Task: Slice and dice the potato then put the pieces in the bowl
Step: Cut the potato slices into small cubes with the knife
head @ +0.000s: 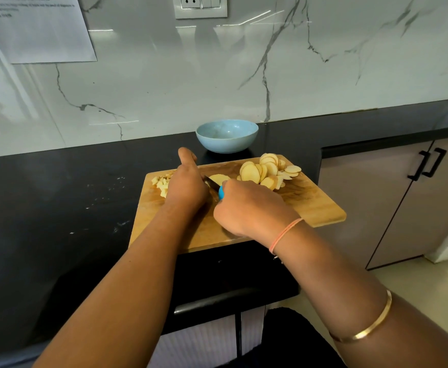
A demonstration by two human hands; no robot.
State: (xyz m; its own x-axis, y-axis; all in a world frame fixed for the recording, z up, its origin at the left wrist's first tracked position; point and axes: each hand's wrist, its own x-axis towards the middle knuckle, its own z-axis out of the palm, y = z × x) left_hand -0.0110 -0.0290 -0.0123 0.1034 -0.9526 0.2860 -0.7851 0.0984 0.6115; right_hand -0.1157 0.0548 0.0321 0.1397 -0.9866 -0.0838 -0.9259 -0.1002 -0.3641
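On the wooden cutting board my right hand grips a blue-handled knife, its dark blade over a potato slice. My left hand rests on the board beside the blade, thumb raised; its fingertips are hidden, so its hold on the slice is unclear. A heap of round potato slices lies at the board's far right. Diced potato pieces lie at the far left. A light blue bowl stands behind the board; nothing shows inside it.
The board lies on a black countertop against a marble-patterned wall. A paper sheet hangs at upper left, a socket plate above the bowl. Cabinet doors with black handles stand to the right.
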